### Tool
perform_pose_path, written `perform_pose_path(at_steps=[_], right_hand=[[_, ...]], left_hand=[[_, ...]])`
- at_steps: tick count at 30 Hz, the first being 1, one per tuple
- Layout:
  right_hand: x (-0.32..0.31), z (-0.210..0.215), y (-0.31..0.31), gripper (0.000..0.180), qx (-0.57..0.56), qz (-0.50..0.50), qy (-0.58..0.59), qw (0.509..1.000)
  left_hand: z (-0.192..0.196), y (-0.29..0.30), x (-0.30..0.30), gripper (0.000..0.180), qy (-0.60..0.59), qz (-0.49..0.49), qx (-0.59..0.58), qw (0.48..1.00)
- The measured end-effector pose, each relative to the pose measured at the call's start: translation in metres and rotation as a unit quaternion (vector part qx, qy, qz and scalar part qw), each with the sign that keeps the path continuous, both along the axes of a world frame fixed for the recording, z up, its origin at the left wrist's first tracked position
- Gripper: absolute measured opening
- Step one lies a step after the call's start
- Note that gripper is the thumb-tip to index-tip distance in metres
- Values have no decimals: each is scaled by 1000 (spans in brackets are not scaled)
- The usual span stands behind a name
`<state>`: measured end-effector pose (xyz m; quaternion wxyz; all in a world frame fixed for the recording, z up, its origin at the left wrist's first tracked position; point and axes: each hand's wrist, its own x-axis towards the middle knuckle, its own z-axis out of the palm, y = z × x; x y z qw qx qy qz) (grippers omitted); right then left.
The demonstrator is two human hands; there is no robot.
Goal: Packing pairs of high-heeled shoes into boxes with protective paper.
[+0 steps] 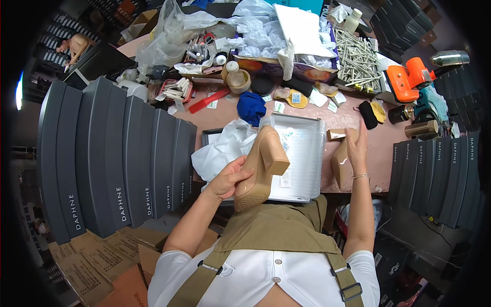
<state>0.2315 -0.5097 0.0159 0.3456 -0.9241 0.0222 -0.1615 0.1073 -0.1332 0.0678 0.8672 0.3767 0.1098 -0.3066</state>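
Note:
My left hand (228, 178) is closed round a beige block-heeled shoe (254, 176), its sole turned up and its heel pointing right. Behind the shoe lies an open shoebox (318, 138) with a white inside. White tissue paper (217, 156) spills over its left side. A second beige heeled shoe (339, 162) lies on the table to the right of the box. My right hand (358, 148), a bracelet at its wrist, is beside that shoe with fingers stretched out. I cannot tell whether it touches the shoe.
Stacked dark grey shoeboxes (99, 158) rise at the left, and more grey boxes (434, 176) stand at the right. On the pink table (204, 118) lie a red brush (208, 101), a blue cloth (251, 108) and a jar (238, 80). An orange tool (401, 83) stands far right.

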Motion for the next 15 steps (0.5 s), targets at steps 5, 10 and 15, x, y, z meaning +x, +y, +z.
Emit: perform_pose_path(at_steps=[5,10,15], right_hand=[[-21,118,95,80,-6,542,237,806],[-66,105,96,76,95,647,406,638],[-123,76,47,72,316,364,507,715]], left_hand=[[50,-7,15,35,-340,-368,416,759],[59,-28,5,30,-601,-54,386,697],[-39,38,45,29,-338,-45,640,688]])
